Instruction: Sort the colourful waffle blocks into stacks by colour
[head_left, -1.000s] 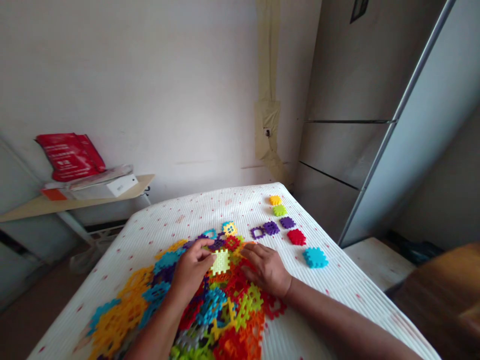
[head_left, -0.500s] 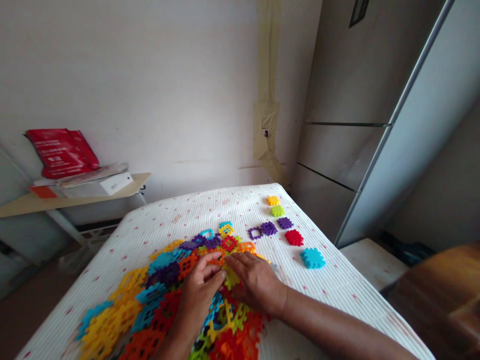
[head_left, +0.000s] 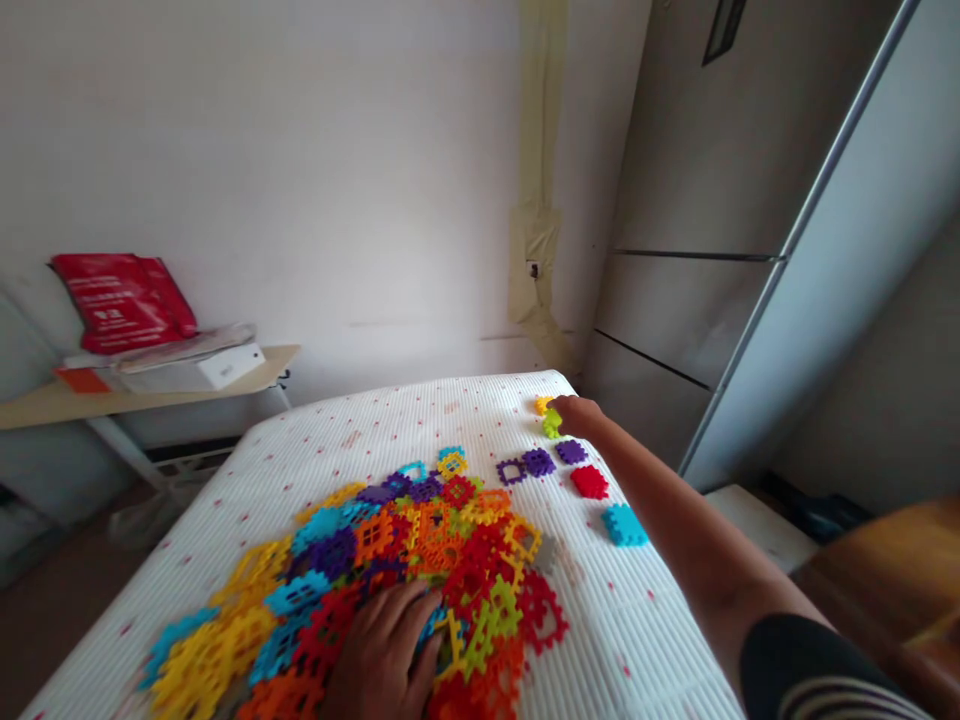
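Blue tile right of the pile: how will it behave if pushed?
The blue plastic tile looks stiff and flat, so it probably won't roll or flop. It's likely light for its size. Its notched edges may catch on the ribbed mattress if pushed.

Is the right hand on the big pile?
No, the right hand is touching the green piece, away from the pile.

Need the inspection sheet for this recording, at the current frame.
Surface: white ribbed bed cover with red dots.
Job's things: heap of interlocking plastic blocks; yellow piece and lime piece at the far end.
Clutter: red bag and white box on a shelf.
Hands: right hand at the lime piece; left hand flat on the heap.
Cables: nothing seen.
Surroundings: white wall, tape strip, grey metal cabinet.
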